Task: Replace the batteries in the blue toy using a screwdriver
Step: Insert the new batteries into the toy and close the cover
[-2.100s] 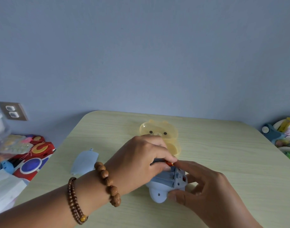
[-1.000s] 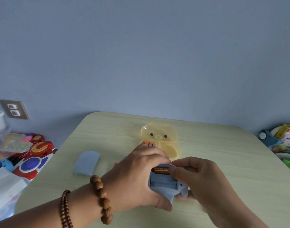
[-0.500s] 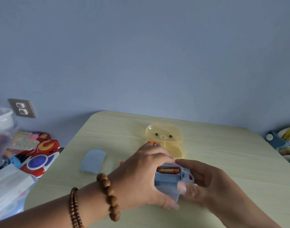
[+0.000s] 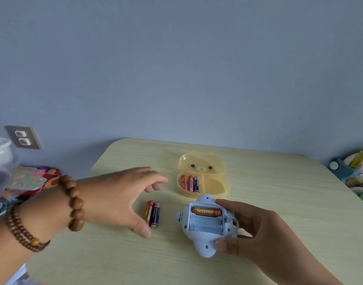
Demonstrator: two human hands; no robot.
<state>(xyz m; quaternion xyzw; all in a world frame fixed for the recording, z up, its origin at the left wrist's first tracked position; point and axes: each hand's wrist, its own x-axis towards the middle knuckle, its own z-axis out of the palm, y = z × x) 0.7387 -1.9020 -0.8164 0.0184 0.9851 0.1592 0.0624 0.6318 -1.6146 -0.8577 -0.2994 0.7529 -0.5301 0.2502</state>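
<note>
The blue toy point(image 4: 205, 239) lies belly-up on the table, its battery bay uncovered. One orange battery point(image 4: 206, 212) sits in the bay's far slot; the nearer slots are bare. My right hand point(image 4: 250, 229) grips the toy's right side. Two loose batteries point(image 4: 152, 214) lie side by side on the table left of the toy. My left hand point(image 4: 119, 200) hovers over them with fingers spread and nothing in it. No screwdriver or battery cover shows in this view.
A yellow bear-faced case point(image 4: 203, 177) stands open behind the toy, holding three batteries point(image 4: 190, 183). The pale wooden table point(image 4: 279, 202) has a rounded far-left corner. Colourful toys point(image 4: 32, 182) are piled off its left edge, and books and toys point(image 4: 357, 169) off its right.
My left hand has let go of the toy and swung left over the two loose batteries. The toy's bay, with one battery in it, has come into plain view.
</note>
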